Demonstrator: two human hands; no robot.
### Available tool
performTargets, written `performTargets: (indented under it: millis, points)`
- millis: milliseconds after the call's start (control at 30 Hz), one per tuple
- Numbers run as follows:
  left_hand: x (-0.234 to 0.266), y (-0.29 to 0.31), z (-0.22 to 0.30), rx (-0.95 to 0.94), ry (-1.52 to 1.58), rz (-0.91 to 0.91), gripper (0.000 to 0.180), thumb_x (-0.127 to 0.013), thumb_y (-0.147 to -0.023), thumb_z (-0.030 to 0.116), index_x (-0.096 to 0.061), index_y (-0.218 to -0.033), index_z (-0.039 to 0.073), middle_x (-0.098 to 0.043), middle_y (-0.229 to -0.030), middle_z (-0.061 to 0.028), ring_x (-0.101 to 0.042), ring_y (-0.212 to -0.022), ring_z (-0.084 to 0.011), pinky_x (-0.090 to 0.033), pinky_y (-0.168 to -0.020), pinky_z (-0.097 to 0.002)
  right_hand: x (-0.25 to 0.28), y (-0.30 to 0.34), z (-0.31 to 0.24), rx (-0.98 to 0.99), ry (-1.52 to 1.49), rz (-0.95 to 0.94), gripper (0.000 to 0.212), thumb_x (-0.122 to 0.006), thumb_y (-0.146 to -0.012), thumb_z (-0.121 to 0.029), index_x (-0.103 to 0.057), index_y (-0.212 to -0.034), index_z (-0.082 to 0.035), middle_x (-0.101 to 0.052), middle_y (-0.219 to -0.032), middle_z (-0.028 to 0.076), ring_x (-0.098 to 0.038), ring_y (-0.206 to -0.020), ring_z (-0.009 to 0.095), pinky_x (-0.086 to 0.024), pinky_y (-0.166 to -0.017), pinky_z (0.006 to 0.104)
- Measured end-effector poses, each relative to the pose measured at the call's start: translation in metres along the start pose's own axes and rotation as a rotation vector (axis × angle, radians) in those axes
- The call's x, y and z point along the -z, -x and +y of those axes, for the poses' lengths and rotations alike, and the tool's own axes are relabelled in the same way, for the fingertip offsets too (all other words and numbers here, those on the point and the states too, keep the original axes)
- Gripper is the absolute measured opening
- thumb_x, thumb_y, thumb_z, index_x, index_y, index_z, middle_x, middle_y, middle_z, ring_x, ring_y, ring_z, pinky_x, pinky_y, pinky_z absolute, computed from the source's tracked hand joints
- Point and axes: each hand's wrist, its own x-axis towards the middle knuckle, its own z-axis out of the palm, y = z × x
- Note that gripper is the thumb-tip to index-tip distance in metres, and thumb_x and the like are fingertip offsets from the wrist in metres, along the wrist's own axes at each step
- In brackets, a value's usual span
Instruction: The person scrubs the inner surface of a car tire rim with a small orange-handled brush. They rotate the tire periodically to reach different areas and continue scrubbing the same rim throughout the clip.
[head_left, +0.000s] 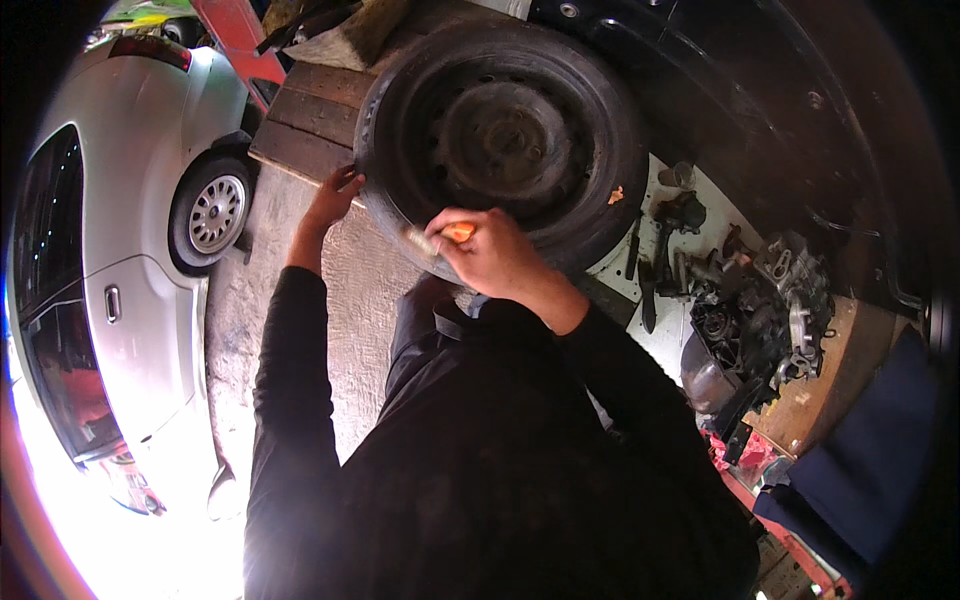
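A black tyre on a dark steel wheel lies flat on a wooden bench in front of me. My left hand is at the wheel's left edge, its fingers curled against the tyre's outer side. In my closed right hand is a brush with an orange handle. The brush's pale, blurred bristles are over the tyre's near sidewall; whether they touch it I cannot tell. A small tan flake or leaf lies on the tyre's right side.
Dirty metal engine parts crowd a pale surface at the right, beside a black-handled tool and a small cup. A silver car stands at the left, near a red post. Dark blue cloth hangs lower right.
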Motion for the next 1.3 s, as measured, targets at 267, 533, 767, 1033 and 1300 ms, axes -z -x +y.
performTargets:
  millis: [267, 533, 767, 1033, 1300]
  points:
    - [-0.008, 0.011, 0.007, 0.049, 0.066, 0.037, 0.066, -0.071, -0.097, 0.034, -0.047, -0.148, -0.001, -0.065, -0.132, -0.0219, -0.061, -0.123, -0.026, -0.05, -0.102, -0.0373, 0.026, 0.003, -0.026, -0.15, 0.209, 0.306, 0.009, -0.068, -0.094, -0.011, -0.071, -0.101, -0.005, -0.074, -0.093, 0.016, -0.074, -0.088, 0.033, -0.056, -0.074, 0.0367]
    - [-0.006, 0.0, -0.02, -0.129, 0.112, -0.021, 0.066, -0.07, -0.098, 0.035, -0.045, -0.146, -0.003, -0.061, -0.135, -0.0226, -0.06, -0.123, -0.0271, -0.05, -0.101, -0.0382, -0.03, 0.026, -0.023, -0.384, 0.298, 0.29, 0.013, -0.07, -0.091, -0.011, -0.072, -0.103, -0.008, -0.074, -0.093, 0.015, -0.073, -0.085, 0.033, -0.056, -0.075, 0.0362]
    - [-0.012, -0.011, -0.016, -0.124, 0.262, -0.09, 0.065, -0.073, -0.097, 0.033, -0.046, -0.145, -0.001, -0.063, -0.128, -0.017, -0.062, -0.113, -0.0229, -0.052, -0.094, -0.0351, -0.042, 0.053, -0.05, -0.347, 0.071, 0.503, 0.014, -0.07, -0.091, -0.012, -0.072, -0.104, -0.007, -0.074, -0.092, 0.017, -0.074, -0.085, 0.033, -0.056, -0.074, 0.0366]
    - [0.003, -0.002, 0.007, 0.14, 0.331, -0.21, 0.075, -0.078, -0.092, 0.037, -0.041, -0.15, 0.009, -0.058, -0.136, -0.0074, -0.06, -0.106, -0.017, -0.049, -0.084, -0.0318, -0.029, 0.081, -0.045, -0.43, 0.38, 0.83, 0.015, -0.068, -0.093, -0.011, -0.073, -0.106, -0.007, -0.075, -0.099, 0.015, -0.075, -0.089, 0.03, -0.057, -0.077, 0.036]
    - [-0.022, -0.022, 0.001, 0.27, 0.626, -0.066, 0.08, -0.065, -0.096, 0.054, -0.034, -0.155, 0.01, -0.048, -0.152, -0.0088, -0.048, -0.136, -0.027, -0.039, -0.112, -0.0451, -0.064, 0.033, -0.049, -0.525, -0.062, 0.321, 0.013, -0.069, -0.094, -0.011, -0.072, -0.105, -0.005, -0.074, -0.092, 0.011, -0.072, -0.085, 0.018, -0.055, -0.078, 0.0302]
